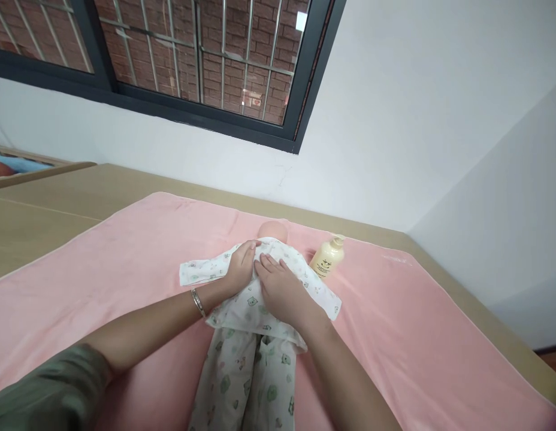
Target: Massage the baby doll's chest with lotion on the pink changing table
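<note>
Head view: both hands lie flat, fingers spread, on a doll's printed shirt (260,299), left hand (240,269) beside right hand (281,290). Doll (272,230) lies on a pink blanket (125,257); a cream bottle (326,258) sits near.

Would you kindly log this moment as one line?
left hand: flat on doll's printed top | right hand: flat on top | lotion bottle: lying beside doll, untouched
</note>
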A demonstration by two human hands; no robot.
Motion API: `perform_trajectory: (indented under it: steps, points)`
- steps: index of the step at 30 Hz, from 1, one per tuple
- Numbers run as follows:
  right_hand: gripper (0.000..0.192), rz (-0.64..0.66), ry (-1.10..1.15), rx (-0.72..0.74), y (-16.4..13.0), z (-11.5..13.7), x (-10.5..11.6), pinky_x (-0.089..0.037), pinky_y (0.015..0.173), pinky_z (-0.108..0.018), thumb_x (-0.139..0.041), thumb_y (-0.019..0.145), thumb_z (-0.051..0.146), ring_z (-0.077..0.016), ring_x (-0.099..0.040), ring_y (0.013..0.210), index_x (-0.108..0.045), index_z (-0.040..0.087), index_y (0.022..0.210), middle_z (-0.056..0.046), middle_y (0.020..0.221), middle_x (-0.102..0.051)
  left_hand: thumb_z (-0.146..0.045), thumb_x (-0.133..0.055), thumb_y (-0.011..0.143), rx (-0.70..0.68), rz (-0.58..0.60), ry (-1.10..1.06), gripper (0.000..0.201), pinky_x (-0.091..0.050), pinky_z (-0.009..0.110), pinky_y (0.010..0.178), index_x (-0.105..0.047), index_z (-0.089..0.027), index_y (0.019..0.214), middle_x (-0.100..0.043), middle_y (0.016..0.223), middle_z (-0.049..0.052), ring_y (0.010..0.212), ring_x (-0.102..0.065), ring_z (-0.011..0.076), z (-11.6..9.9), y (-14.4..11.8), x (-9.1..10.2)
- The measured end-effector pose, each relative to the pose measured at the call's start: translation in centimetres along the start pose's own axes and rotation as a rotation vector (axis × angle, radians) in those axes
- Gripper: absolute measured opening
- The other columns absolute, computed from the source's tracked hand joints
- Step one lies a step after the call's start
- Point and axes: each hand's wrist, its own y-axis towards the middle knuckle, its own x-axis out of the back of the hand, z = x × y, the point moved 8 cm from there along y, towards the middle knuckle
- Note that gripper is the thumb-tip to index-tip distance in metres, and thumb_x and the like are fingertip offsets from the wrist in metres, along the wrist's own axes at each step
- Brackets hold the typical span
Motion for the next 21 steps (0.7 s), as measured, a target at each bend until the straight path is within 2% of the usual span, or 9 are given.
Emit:
perform_trajectory:
  steps: [2, 5, 7, 10, 13, 17, 19, 21]
  points:
    - [0.061, -0.018, 0.015, 0.008, 0.7, -0.6, -0.6, -0.018, 0.130, -0.051, -0.035, 0.100, 0.010, -0.0269, -0.019, 0.158, -0.033, 0.006, 0.161, -0.016, 0.168, -0.026, -0.047, -0.033, 0.104, 0.000, 0.012, 0.000, 0.046, -0.051, 0.044, 0.106, -0.068, -0.018, 0.112, -0.075, 0.118, 0.012, 0.116, -0.067, 0.0254, 0.2, -0.2, -0.1]
    - [0.057, -0.023, 0.075, -0.011, 1.7, -2.4, -1.2, -0.015, 0.130, -0.051, -0.030, 0.108, 0.025, -0.0258, -0.014, 0.160, -0.031, 0.009, 0.162, -0.013, 0.169, -0.021, -0.047, -0.032, 0.104, 0.017, -0.006, 0.020, 0.047, -0.051, 0.044, 0.107, -0.068, -0.018, 0.115, -0.075, 0.121, 0.012, 0.118, -0.068, 0.0257, 0.6, -0.3, -0.1]
    - [0.061, -0.032, 0.125, -0.092, 2.0, -4.1, -1.2, -0.016, 0.130, -0.052, -0.029, 0.110, 0.039, -0.0269, -0.010, 0.160, -0.028, 0.011, 0.164, -0.013, 0.171, -0.016, -0.046, -0.032, 0.105, 0.017, -0.014, 0.037, 0.048, -0.051, 0.045, 0.108, -0.069, -0.018, 0.114, -0.075, 0.121, 0.012, 0.119, -0.067, 0.0264, 0.7, -0.3, 0.0]
    - [0.074, -0.070, 0.122, -0.290, 1.8, -6.0, -1.3, -0.018, 0.128, -0.053, -0.033, 0.108, 0.055, -0.0331, -0.008, 0.160, -0.024, 0.007, 0.165, -0.019, 0.170, -0.014, -0.045, -0.032, 0.105, 0.011, -0.021, 0.048, 0.048, -0.050, 0.046, 0.110, -0.070, -0.017, 0.113, -0.075, 0.121, 0.013, 0.119, -0.067, 0.0271, 0.7, -0.3, -0.1]
    - [0.072, -0.133, -0.003, -0.378, 1.6, -5.4, -1.2, -0.015, 0.128, -0.055, -0.036, 0.108, 0.049, -0.0361, -0.010, 0.159, -0.030, 0.001, 0.161, -0.024, 0.168, -0.018, -0.045, -0.032, 0.105, -0.001, -0.036, 0.042, 0.048, -0.050, 0.045, 0.109, -0.071, -0.018, 0.111, -0.076, 0.118, 0.013, 0.117, -0.068, 0.0270, 0.8, -0.3, -0.2]
    - [0.058, -0.139, -0.048, -0.139, 2.6, -2.6, -1.6, -0.011, 0.130, -0.052, -0.032, 0.107, 0.028, -0.0274, -0.013, 0.160, -0.036, 0.006, 0.160, -0.016, 0.168, -0.024, -0.044, -0.032, 0.106, -0.022, -0.054, 0.009, 0.047, -0.053, 0.044, 0.106, -0.070, -0.018, 0.108, -0.077, 0.114, 0.012, 0.112, -0.070, 0.0259, 0.8, -0.4, -0.1]
    - [0.057, -0.103, 0.019, -0.032, 3.1, -2.5, -1.5, -0.011, 0.131, -0.050, -0.036, 0.105, 0.027, -0.0238, -0.015, 0.160, -0.038, 0.011, 0.160, -0.011, 0.168, -0.026, -0.044, -0.030, 0.107, -0.036, -0.061, -0.008, 0.048, -0.053, 0.044, 0.105, -0.070, -0.018, 0.108, -0.077, 0.113, 0.012, 0.111, -0.071, 0.0256, 0.6, -0.4, 0.0]
    - [0.057, -0.082, 0.094, 0.003, 3.6, -3.5, -1.1, -0.012, 0.131, -0.050, -0.039, 0.105, 0.033, -0.0229, -0.014, 0.160, -0.040, 0.015, 0.160, -0.009, 0.168, -0.027, -0.044, -0.028, 0.108, -0.049, -0.056, -0.019, 0.049, -0.054, 0.045, 0.105, -0.070, -0.018, 0.109, -0.076, 0.115, 0.013, 0.112, -0.070, 0.0257, 0.3, -0.4, 0.0]
